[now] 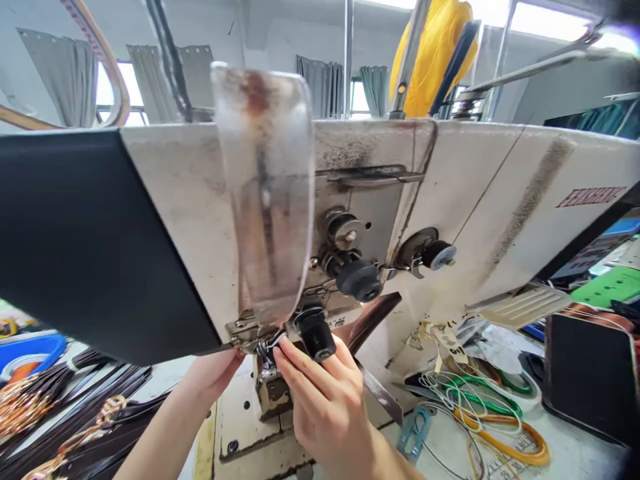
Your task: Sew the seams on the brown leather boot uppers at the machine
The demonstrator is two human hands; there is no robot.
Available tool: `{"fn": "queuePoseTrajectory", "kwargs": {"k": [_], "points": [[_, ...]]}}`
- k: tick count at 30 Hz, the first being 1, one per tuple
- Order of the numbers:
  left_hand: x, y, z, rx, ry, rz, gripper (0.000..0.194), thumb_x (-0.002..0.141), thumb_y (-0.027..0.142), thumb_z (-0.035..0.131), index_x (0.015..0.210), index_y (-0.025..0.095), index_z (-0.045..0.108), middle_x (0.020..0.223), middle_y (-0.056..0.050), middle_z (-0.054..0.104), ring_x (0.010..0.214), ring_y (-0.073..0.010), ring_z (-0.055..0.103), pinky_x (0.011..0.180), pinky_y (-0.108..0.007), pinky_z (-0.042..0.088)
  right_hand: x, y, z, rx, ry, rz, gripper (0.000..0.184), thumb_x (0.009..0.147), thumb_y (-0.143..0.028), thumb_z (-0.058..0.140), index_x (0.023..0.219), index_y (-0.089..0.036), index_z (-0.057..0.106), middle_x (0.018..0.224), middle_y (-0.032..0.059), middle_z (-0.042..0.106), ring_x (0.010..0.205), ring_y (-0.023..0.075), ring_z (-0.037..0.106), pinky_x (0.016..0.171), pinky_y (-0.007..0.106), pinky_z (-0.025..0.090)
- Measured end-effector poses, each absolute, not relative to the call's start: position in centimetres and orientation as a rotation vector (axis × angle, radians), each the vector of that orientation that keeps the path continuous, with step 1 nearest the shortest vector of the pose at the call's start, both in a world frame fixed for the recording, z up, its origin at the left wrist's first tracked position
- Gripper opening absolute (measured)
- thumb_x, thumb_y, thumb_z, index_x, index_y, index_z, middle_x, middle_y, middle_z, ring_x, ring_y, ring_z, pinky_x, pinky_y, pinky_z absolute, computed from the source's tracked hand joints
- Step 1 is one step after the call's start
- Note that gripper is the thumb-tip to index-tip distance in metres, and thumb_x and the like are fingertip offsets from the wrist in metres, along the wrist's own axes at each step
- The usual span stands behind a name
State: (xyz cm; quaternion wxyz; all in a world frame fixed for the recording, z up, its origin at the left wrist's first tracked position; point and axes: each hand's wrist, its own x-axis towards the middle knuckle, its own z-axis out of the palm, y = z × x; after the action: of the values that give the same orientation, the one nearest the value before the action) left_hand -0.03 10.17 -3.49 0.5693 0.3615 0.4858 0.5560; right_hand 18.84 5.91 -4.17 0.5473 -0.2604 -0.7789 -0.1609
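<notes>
Going left to right: dark straps with gold chain (75,427) lie piled at 8 o'clock on the desk (575,453), probably stock within reach; the left hand (215,373) reaches in under the sewing machine head (450,200), fingers hidden, so grip can't be told. The right hand (320,400) at 6 o'clock has fingertips pinched at the needle area (265,350), just below the clear guard (265,193), seemingly closed on something fine, likely thread. Loose cords (495,413) sit at 4 o'clock.
</notes>
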Motion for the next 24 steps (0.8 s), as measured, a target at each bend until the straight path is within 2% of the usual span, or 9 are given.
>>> {"fn": "queuePoseTrajectory", "kwargs": {"k": [3,5,7,10,13,15,18,22,24], "points": [[0.2,8.8,-3.6,0.823,1.172,1.271,0.038,0.089,0.04,0.069,0.065,0.017,0.051,0.056,0.009,0.042,0.046,-0.0056,0.035,0.046,-0.019,0.033,17.6,5.1,-5.4,-0.651,-1.807,-0.433,0.045,0.079,0.0,0.043,0.111,-0.014,0.072,0.116,0.002,0.077,0.112,0.0238,0.07,0.106,0.04,0.045],[0.5,7.7,-3.6,0.823,1.182,1.25,0.051,0.074,0.042,0.079,0.055,0.019,0.038,0.05,0.012,0.03,0.046,-0.0045,0.023,0.045,-0.019,0.024,16.7,4.6,-6.7,-0.646,-1.804,-0.476,0.043,0.081,-0.001,0.044,0.11,-0.014,0.074,0.115,0.0023,0.077,0.111,0.0241,0.072,0.106,0.037,0.046],[0.6,6.7,-3.7,0.834,1.195,1.22,0.055,0.06,0.046,0.085,0.053,0.02,0.037,0.049,0.012,0.027,0.049,-0.0044,0.019,0.047,-0.019,0.021,16.2,4.0,-7.9,-0.64,-1.714,-0.536,0.033,0.088,-0.004,0.048,0.099,-0.017,0.076,0.107,0.0004,0.079,0.102,0.0233,0.075,0.108,0.036,0.046],[0.2,5.9,-3.8,0.87,1.238,1.155,0.048,0.056,0.051,0.085,0.059,0.018,0.052,0.051,0.009,0.037,0.052,-0.0059,0.025,0.051,-0.02,0.024,16.9,3.3,-7.5,-0.652,-1.656,-0.6,0.029,0.097,-0.009,0.051,0.089,-0.023,0.075,0.098,-0.0041,0.08,0.093,0.0199,0.078,0.104,0.032,0.052],[-0.8,6.5,-3.8,0.924,1.31,1.101,0.043,0.058,0.05,0.083,0.057,0.016,0.057,0.055,0.005,0.047,0.055,-0.0084,0.034,0.054,-0.021,0.029,19.4,3.2,-4.1,-0.529,-2.097,-0.705,0.031,0.096,-0.006,0.053,0.11,-0.023,0.074,0.117,-0.0074,0.076,0.1,0.0154,0.075,0.092,0.026,0.06],[-1.2,7.0,-3.9,0.949,1.359,1.089,0.043,0.058,0.046,0.082,0.048,0.017,0.052,0.051,0.002,0.048,0.056,-0.0102,0.038,0.054,-0.021,0.031,21.1,3.9,-1.6,-0.543,-2.312,-0.749,0.032,0.099,-0.014,0.046,0.118,-0.017,0.072,0.127,0.0004,0.071,0.105,0.0193,0.073,0.095,0.034,0.06],[-0.8,6.9,-4.3,0.955,1.381,1.125,0.039,0.06,0.047,0.082,0.05,0.018,0.058,0.051,0.0,0.054,0.056,-0.0132,0.047,0.053,-0.022,0.036,21.9,5.3,-0.3,-0.688,-2.376,-0.735,0.033,0.094,-0.015,0.046,0.115,-0.014,0.072,0.117,0.0069,0.076,0.095,0.0253,0.073,0.082,0.044,0.06],[1.2,5.2,-4.8,0.968,1.335,1.173,0.048,0.064,0.064,0.079,0.073,0.017,0.07,0.061,-0.001,0.064,0.054,-0.0142,0.055,0.052,-0.024,0.045,21.2,6.3,-0.7,-0.659,-2.39,-0.716,0.025,0.09,-0.018,0.052,0.105,-0.016,0.072,0.105,0.0088,0.078,0.09,0.0239,0.071,0.071,0.042,0.057],[2.1,4.3,-4.6,0.963,1.318,1.195,0.052,0.062,0.064,0.082,0.078,0.016,0.071,0.071,-0.004,0.071,0.062,-0.016,0.062,0.056,-0.023,0.049,21.2,6.1,0.1,-0.627,-2.392,-0.729,0.028,0.089,-0.013,0.05,0.105,-0.017,0.072,0.101,0.0076,0.079,0.088,0.023,0.071,0.069,0.04,0.056]]}}
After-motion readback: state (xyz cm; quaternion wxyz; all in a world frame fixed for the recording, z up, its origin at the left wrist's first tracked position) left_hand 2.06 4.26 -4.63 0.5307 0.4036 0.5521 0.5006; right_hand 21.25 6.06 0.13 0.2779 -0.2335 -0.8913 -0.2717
